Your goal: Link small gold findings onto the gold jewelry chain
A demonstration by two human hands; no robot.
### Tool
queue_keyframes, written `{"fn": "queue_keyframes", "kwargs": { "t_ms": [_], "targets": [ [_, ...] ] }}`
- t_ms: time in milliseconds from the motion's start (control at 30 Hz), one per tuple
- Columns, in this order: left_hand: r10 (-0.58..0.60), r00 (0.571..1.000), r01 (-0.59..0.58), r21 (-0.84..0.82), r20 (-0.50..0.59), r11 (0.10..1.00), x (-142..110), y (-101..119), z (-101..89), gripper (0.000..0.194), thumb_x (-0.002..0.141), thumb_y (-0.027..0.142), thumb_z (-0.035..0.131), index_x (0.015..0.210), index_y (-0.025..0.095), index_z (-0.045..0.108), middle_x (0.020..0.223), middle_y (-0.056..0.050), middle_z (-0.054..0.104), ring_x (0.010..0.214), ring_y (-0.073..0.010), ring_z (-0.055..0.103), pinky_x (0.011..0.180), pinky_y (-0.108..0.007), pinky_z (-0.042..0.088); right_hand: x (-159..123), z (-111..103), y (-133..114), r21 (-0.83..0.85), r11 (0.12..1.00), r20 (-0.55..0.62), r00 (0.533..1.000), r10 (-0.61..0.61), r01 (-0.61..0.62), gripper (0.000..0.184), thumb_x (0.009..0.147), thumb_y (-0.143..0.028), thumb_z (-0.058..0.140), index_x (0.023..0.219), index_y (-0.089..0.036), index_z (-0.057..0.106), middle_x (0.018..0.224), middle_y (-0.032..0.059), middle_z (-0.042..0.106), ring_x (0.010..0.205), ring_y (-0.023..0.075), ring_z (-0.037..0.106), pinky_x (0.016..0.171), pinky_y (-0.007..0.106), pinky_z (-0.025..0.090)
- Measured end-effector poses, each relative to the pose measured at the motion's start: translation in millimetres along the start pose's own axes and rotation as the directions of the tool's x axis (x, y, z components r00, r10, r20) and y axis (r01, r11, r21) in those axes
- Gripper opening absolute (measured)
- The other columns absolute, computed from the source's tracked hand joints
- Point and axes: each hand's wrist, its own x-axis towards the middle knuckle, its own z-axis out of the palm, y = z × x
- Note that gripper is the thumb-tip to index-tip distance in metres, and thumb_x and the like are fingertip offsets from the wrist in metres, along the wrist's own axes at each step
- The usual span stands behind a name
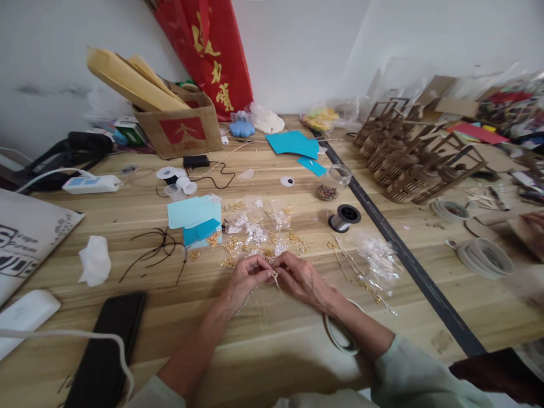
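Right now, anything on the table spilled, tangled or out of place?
Small gold pieces lie scattered beyond the left hand, possibly spilled. The black cord sits in a messy tangle. A white cable drapes over the black phone, which looks like a snag risk.

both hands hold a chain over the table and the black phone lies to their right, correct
Wrong side: in the head view, the left hand and right hand do hold a chain over the table, but the black phone lies to their left.
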Motion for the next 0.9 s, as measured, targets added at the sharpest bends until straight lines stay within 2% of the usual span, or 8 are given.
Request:
{"fn": "queue_keyframes", "kwargs": {
  "t_ms": [133, 233, 300, 400, 567, 900],
  "targets": [
    [0.023, 0.998, -0.023, 0.004, -0.059, 1.0, 0.8, -0.6, -0.9, 0.014, 0.068, 0.023, 0.073, 0.064, 0.014, 0.063, 0.06, 0.0, 0.063, 0.058, -0.0115, 0.056, 0.06, -0.022, 0.043, -2.1, -1.1, -3.3, -0.087, 0.996, -0.05, 0.998, -0.038, 0.033, 0.009, 0.093, -0.026, 0.051, 0.096, -0.019, 0.05, 0.082, 0.0037, 0.057, 0.07, 0.0149, 0.056, 0.062, 0.025, 0.044],
    [0.017, 0.995, -0.017, 0.006, -0.099, 1.0, 0.1, -0.8, -0.8, 0.014, 0.067, 0.023, 0.073, 0.065, 0.014, 0.062, 0.061, 0.0, 0.063, 0.058, -0.0116, 0.056, 0.058, -0.022, 0.042, -4.2, 0.2, -7.4, -0.274, 0.957, 0.006, 0.995, -0.097, 0.095, 0.019, 0.088, -0.033, 0.059, 0.097, -0.019, 0.051, 0.09, 0.0063, 0.058, 0.073, 0.0165, 0.056, 0.061, 0.026, 0.044],
    [0.017, 0.994, -0.016, 0.01, -0.111, 1.0, -0.6, -0.4, 0.0, 0.014, 0.067, 0.023, 0.073, 0.066, 0.014, 0.062, 0.062, 0.0, 0.062, 0.058, -0.0118, 0.055, 0.058, -0.022, 0.041, -5.1, 2.0, -9.3, -0.375, 0.921, 0.038, 0.994, -0.103, 0.11, 0.017, 0.089, -0.032, 0.058, 0.099, -0.019, 0.053, 0.093, 0.0075, 0.059, 0.075, 0.017, 0.058, 0.06, 0.026, 0.044],
    [0.04, 0.992, -0.034, 0.047, -0.119, 0.998, -1.3, 1.4, 1.6, 0.013, 0.067, 0.022, 0.072, 0.065, 0.014, 0.062, 0.061, 0.001, 0.061, 0.059, -0.011, 0.053, 0.057, -0.021, 0.04, -5.0, 3.7, -9.9, -0.454, 0.881, 0.044, 0.991, -0.124, 0.131, 0.009, 0.094, -0.026, 0.05, 0.095, -0.019, 0.055, 0.089, 0.0073, 0.061, 0.074, 0.0163, 0.058, 0.057, 0.024, 0.042],
    [0.049, 0.991, -0.041, 0.072, -0.121, 0.997, -1.6, 3.4, 2.5, 0.012, 0.068, 0.023, 0.071, 0.065, 0.014, 0.063, 0.061, 0.0, 0.061, 0.06, -0.0115, 0.053, 0.058, -0.022, 0.04, -4.2, 2.4, -8.6, -0.506, 0.849, 0.041, 0.987, -0.155, 0.154, 0.013, 0.096, -0.019, 0.044, 0.09, -0.018, 0.057, 0.084, 0.0067, 0.061, 0.074, 0.0164, 0.057, 0.058, 0.024, 0.042],
    [0.095, 0.988, -0.076, 0.15, -0.122, 0.986, -2.0, 5.3, 3.4, 0.012, 0.067, 0.02, 0.071, 0.062, 0.014, 0.062, 0.061, 0.001, 0.06, 0.06, -0.0114, 0.053, 0.059, -0.021, 0.041, -5.9, 3.3, -4.8, -0.463, 0.873, -0.014, 0.984, -0.177, 0.151, 0.015, 0.095, -0.018, 0.045, 0.095, -0.019, 0.061, 0.099, 0.0109, 0.062, 0.086, 0.0194, 0.059, 0.065, 0.027, 0.049]
  ]
}}
